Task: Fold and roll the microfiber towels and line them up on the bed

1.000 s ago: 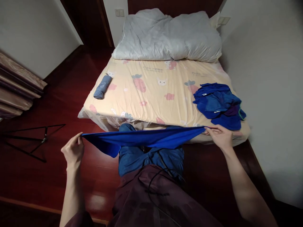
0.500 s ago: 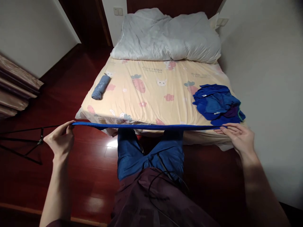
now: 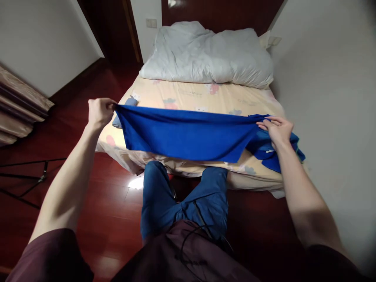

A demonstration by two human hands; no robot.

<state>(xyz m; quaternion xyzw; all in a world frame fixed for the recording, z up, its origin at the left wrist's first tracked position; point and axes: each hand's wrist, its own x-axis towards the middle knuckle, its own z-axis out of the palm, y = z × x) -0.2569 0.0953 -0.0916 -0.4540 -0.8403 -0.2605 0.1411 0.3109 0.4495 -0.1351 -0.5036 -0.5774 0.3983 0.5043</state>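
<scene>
A blue towel (image 3: 185, 135) hangs stretched between my hands over the near part of the bed. My left hand (image 3: 100, 111) is closed on its upper left corner, and my right hand (image 3: 277, 127) pinches the upper right corner. Behind the towel's left end, partly hidden, lies a rolled grey-blue towel (image 3: 131, 102). On the right of the bed a heap of blue cloths (image 3: 272, 156) sits partly covered by my right hand and forearm.
The bed (image 3: 164, 91) has a patterned yellow sheet and a bunched pale quilt (image 3: 205, 55) at its head. A black tripod leg (image 3: 42, 178) stands on the floor at left. Curtains (image 3: 20, 105) hang at the left, and a wall (image 3: 329, 98) rises at right.
Both hands have moved up and forward over the bed. The blue towel, seen nearly edge-on before, now shows its broad face and hides part of the rolled towel and the heap.
</scene>
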